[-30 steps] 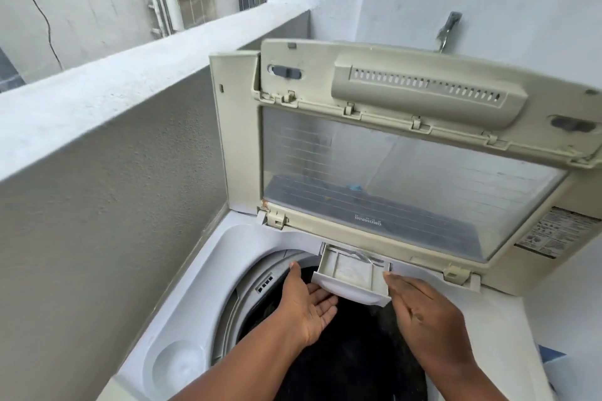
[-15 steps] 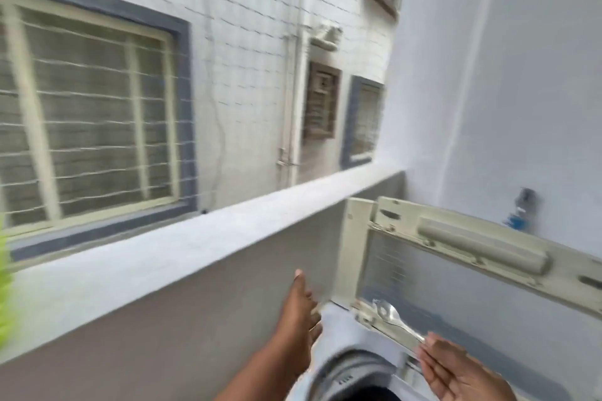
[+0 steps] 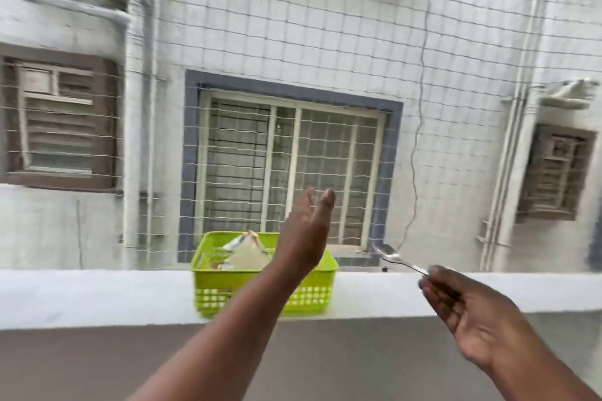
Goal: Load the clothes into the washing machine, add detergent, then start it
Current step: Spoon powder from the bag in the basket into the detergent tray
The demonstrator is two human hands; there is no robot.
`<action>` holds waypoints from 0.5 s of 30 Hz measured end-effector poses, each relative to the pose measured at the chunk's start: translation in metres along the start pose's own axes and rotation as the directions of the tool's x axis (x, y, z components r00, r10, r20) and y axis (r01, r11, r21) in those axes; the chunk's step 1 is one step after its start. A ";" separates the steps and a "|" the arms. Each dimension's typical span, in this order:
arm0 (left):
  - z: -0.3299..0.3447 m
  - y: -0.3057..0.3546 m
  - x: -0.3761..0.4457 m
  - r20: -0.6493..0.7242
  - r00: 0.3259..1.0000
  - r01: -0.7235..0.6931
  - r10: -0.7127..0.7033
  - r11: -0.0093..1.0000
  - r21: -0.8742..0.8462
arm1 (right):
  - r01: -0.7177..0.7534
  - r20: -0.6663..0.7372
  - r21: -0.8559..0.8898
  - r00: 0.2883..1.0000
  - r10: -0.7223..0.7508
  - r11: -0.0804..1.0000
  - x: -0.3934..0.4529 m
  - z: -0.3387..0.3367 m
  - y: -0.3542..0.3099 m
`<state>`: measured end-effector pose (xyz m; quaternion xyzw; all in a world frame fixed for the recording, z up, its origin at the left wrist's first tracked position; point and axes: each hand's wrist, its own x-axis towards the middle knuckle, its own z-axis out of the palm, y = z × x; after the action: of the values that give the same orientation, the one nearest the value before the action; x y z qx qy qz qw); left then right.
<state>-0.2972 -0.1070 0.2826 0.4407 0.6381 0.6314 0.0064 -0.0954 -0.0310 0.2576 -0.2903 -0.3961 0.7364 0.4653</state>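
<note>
A lime-green plastic basket [image 3: 312,298] stands on the white parapet ledge [image 3: 97,295]. Inside it leans a pale plastic pouch [image 3: 249,254], probably the detergent; its print is blurred. My left hand [image 3: 306,231] is stretched out in front of the basket's right half, fingers apart, holding nothing. My right hand [image 3: 469,312] is lower and to the right, pinching the handle of a metal spoon [image 3: 389,255] whose bowl points up and left. The washing machine is out of view.
A thin netting [image 3: 293,26] spans the opening above the ledge. Beyond it stands a white building wall with a barred window [image 3: 293,169] and two brown louvred vents. Below the ledge is a grey-brown wall face [image 3: 81,365].
The view has swung left, away from the washing machine to the ledge. My left hand has risen toward the green basket. My right hand now holds a spoon.
</note>
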 end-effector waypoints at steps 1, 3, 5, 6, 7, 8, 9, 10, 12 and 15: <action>-0.013 -0.005 0.008 -0.002 1.000 0.008 -0.008 0.994 0.105 | -0.005 0.017 -0.008 1.000 0.005 1.000 0.007 0.017 0.003; -0.035 -0.021 0.027 0.032 0.999 -0.019 0.010 0.961 0.276 | -0.002 0.007 -0.058 1.000 0.002 0.998 0.025 0.050 0.012; -0.050 -0.037 0.044 0.091 0.995 -0.067 0.033 0.916 0.397 | 0.029 -0.013 -0.175 0.999 -0.032 0.984 0.040 0.079 0.023; -0.056 -0.047 0.053 0.126 0.991 -0.088 0.033 0.884 0.459 | 0.061 -0.007 -0.250 0.998 -0.065 0.966 0.048 0.093 0.031; -0.061 -0.057 0.061 0.156 0.987 -0.103 0.025 0.851 0.515 | 0.132 0.047 -0.384 0.991 -0.124 0.914 0.056 0.104 0.040; -0.064 -0.069 0.070 0.180 0.984 -0.118 0.017 0.815 0.568 | 0.242 0.082 -0.524 0.969 -0.235 0.817 0.065 0.115 0.049; -0.066 -0.078 0.075 0.197 0.980 -0.130 0.008 0.779 0.614 | 0.392 0.129 -0.643 0.902 -0.411 0.658 0.077 0.126 0.056; -0.067 -0.086 0.081 0.213 0.977 -0.140 -0.003 0.746 0.651 | 0.364 0.270 -0.600 0.930 -0.248 0.713 0.092 0.138 0.061; -0.066 -0.099 0.089 0.252 0.965 -0.144 -0.067 0.669 0.729 | 0.350 0.135 -0.818 0.888 -0.439 0.456 0.127 0.149 0.078; -0.058 -0.110 0.093 0.338 0.937 -0.252 -0.091 0.493 0.833 | 0.225 0.193 -0.974 0.903 -0.384 0.039 0.137 0.167 0.109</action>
<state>-0.4480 -0.0803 0.2565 0.5149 0.8348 0.1395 -0.1364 -0.3322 0.0145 0.2431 -0.4762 -0.8039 0.1514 0.3226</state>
